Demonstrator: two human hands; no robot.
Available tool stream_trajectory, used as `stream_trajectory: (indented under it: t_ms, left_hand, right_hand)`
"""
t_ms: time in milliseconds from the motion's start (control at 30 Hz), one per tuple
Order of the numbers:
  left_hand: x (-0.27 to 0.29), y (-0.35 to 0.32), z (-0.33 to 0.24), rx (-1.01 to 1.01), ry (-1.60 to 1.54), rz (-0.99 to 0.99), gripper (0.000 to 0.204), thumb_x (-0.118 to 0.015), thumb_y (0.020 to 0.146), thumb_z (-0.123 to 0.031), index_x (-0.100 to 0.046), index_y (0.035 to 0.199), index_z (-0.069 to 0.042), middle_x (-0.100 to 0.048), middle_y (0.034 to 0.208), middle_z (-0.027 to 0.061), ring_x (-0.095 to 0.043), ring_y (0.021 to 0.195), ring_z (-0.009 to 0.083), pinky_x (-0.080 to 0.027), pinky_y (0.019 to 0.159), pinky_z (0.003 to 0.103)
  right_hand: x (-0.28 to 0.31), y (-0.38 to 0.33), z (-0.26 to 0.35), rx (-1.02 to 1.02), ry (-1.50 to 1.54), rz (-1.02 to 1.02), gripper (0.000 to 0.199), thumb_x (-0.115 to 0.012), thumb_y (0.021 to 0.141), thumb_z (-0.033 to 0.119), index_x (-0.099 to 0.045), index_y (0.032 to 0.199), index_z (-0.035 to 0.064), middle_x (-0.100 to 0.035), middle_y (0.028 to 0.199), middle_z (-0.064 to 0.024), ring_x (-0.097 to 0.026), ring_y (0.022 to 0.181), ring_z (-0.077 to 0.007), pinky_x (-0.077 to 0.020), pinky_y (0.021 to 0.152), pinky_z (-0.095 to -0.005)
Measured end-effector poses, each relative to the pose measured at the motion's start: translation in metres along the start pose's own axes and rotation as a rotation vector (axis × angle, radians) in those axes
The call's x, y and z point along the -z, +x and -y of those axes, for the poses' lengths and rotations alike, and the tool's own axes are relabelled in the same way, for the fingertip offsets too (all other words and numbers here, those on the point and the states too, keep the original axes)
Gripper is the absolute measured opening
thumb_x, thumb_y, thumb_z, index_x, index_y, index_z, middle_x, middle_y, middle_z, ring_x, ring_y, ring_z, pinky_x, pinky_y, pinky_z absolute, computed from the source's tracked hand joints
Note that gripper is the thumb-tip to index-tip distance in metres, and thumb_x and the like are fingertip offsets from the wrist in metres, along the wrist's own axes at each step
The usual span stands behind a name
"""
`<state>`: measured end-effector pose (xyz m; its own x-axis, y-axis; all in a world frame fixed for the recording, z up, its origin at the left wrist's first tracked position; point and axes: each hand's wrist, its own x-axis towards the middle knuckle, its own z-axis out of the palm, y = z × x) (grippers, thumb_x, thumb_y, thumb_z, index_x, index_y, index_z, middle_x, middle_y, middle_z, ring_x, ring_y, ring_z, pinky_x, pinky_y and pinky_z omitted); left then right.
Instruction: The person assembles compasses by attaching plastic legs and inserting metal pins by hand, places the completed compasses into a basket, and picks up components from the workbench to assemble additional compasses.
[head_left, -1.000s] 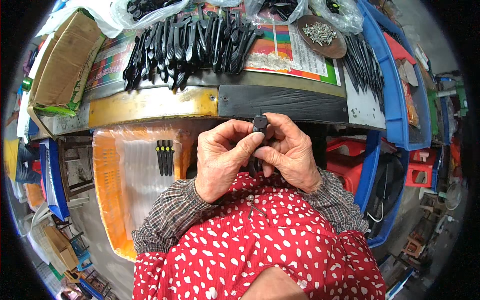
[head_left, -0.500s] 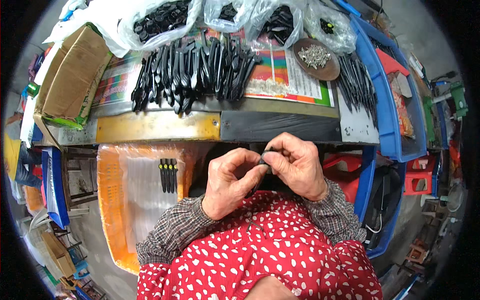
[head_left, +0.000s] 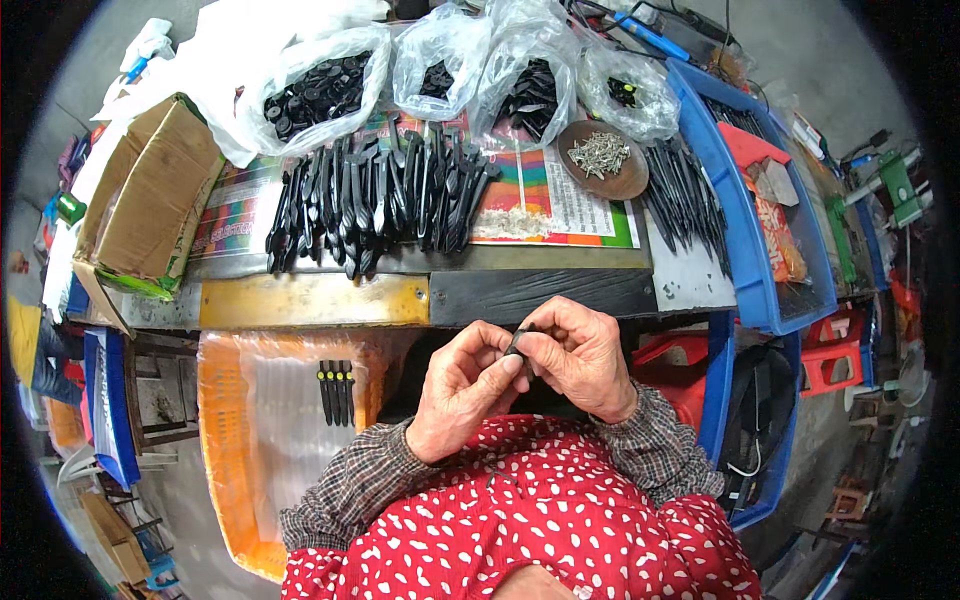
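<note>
In front of my lap, my left hand [head_left: 462, 392] and my right hand [head_left: 582, 360] meet with thumbs and fingertips pinched on a small black plastic part [head_left: 517, 343]. My fingers cover most of it, so its full shape is hidden. Beyond the hands, many slim black plastic handle-like pieces [head_left: 375, 200] lie in a heap on the bench [head_left: 540, 298]. A round brown dish [head_left: 622, 185] of small silvery screws [head_left: 598, 154] sits to their right. Further right is a row of thin pointed black pieces [head_left: 685, 195].
Left of my lap, an orange crate [head_left: 225, 440] lined with plastic holds several black pieces with yellow-green bands [head_left: 336, 392]. Clear bags [head_left: 325, 90] of black parts line the bench's back. A cardboard box [head_left: 140, 200] stands left, a blue bin [head_left: 765, 255] right.
The whole view has shifted, so the bench sits lower in the picture. Both hands stay together on the small black part, with the fingers slightly re-placed around it.
</note>
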<state>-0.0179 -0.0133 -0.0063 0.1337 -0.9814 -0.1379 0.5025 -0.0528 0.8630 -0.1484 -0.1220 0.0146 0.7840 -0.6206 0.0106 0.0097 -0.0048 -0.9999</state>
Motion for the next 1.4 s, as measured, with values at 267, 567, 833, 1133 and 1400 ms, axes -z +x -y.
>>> stream_trajectory:
  t_ms: [267, 567, 833, 1133, 1400]
  left_hand:
    - [-0.004, 0.004, 0.001, -0.082, 0.031, -0.065, 0.011, -0.055, 0.092, -0.01, -0.052, 0.098, 0.0, -0.061, 0.076, 0.0041, -0.047, 0.053, 0.0023, -0.036, 0.045, 0.016]
    - [0.001, 0.012, -0.011, -0.045, -0.025, -0.018, 0.011, -0.054, 0.093, -0.01, -0.054, 0.099, -0.001, -0.061, 0.074, 0.0033, -0.046, 0.053, 0.0021, -0.034, 0.045, 0.015]
    - [0.005, 0.012, -0.014, -0.056, 0.018, -0.07, 0.01, -0.057, 0.091, -0.009, -0.057, 0.097, -0.002, -0.061, 0.074, 0.0049, -0.046, 0.053, 0.0045, -0.033, 0.044, 0.017]
    - [0.018, 0.008, -0.023, -0.142, 0.112, -0.137, 0.009, -0.06, 0.089, -0.008, -0.058, 0.096, -0.002, -0.062, 0.073, 0.0056, -0.048, 0.051, 0.0053, -0.035, 0.043, 0.017]
    - [0.023, 0.009, -0.025, -0.141, 0.097, -0.14, 0.01, -0.06, 0.088, -0.007, -0.058, 0.096, -0.001, -0.062, 0.072, 0.0056, -0.049, 0.052, 0.0053, -0.037, 0.044, 0.017]
  right_hand:
    - [0.004, 0.008, 0.011, -0.032, -0.137, 0.006, 0.009, -0.062, 0.086, 0.005, -0.057, 0.087, -0.0023, -0.059, 0.072, -0.0005, -0.054, 0.063, -0.0026, -0.0452, 0.053, -0.0192]
    - [0.005, 0.014, 0.016, -0.022, -0.062, -0.01, 0.008, -0.063, 0.086, 0.005, -0.057, 0.086, -0.0017, -0.059, 0.073, -0.0009, -0.054, 0.065, -0.0027, -0.0457, 0.055, -0.0189]
    - [0.027, 0.039, 0.042, -0.004, -0.293, 0.101, 0.014, -0.064, 0.084, 0.01, -0.061, 0.088, -0.0032, -0.059, 0.072, -0.001, -0.053, 0.065, -0.0048, -0.0436, 0.057, -0.0226]
    - [0.047, 0.088, 0.06, 0.377, -0.798, -0.092, 0.014, -0.064, 0.081, 0.009, -0.063, 0.087, -0.0038, -0.064, 0.076, -0.0124, -0.061, 0.066, -0.0179, -0.0463, 0.059, -0.029]
    - [0.056, 0.098, 0.057, 0.33, -0.864, -0.087, 0.016, -0.065, 0.079, 0.009, -0.062, 0.086, -0.0048, -0.063, 0.077, -0.0143, -0.061, 0.067, -0.0229, -0.0468, 0.061, -0.0313]
